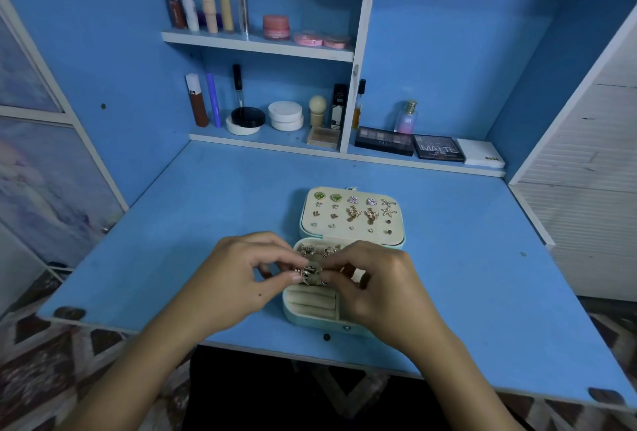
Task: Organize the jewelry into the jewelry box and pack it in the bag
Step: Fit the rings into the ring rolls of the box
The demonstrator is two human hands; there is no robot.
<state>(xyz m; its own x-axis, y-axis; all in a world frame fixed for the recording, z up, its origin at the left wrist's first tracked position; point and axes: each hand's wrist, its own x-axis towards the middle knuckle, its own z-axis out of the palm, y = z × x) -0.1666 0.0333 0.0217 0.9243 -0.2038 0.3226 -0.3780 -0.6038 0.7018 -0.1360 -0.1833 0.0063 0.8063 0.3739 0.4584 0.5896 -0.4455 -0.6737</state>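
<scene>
Jewelry box [312, 322], pale mint with a cream velvety lining, lies open on the near middle of the blue counter [482, 275]. Its flat lid panel [351, 215] holds rows of stud earrings: green stones, starfish, butterflies. Above the padded ring rolls, the left hand [241, 279] and right hand [375, 279] together pinch a small gold ornate piece [309, 274]. On the far shelf, a black palette [438, 148] reads "MATTE".
</scene>
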